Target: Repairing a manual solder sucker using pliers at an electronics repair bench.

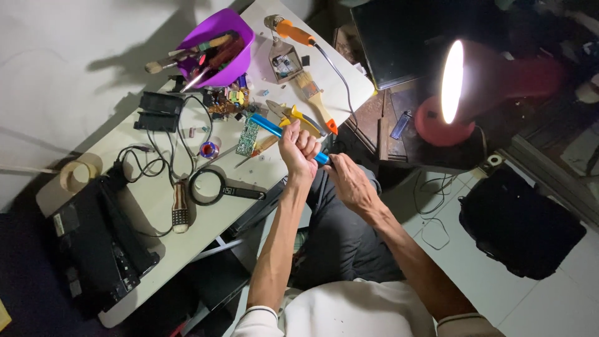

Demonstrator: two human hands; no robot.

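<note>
Blue-handled tool [274, 130] sits slantwise in your left hand [298, 151], just past the near edge of the worktop [156, 212]. Your left grip is pressed together around the lower part of the handle, fingers wrapped over it, so the upper end sticks out toward the worktop and a short blue stub shows below your fist. Your right hand [349, 181] meets that lower end, its fingertips at the stub; whether they pinch it or only touch it, you cannot tell from here.

One tool is in your hands. On the white, flat worktop you have one purple plastic bowl [219, 50], rounded and crammed with tools, one round magnifying glass [215, 187] with a black rim and handle, one green circuit board [248, 134], rectangular, and one paintbrush [315, 100] with pale bristles and a wooden handle tipped orange. One roll of tan tape [78, 175] lies at the far left edge, and a black tangled cable [146, 163] loops between the board and a black boxy device [93, 243]. One red lamp [458, 93] glows at your right, off the worktop.
</note>
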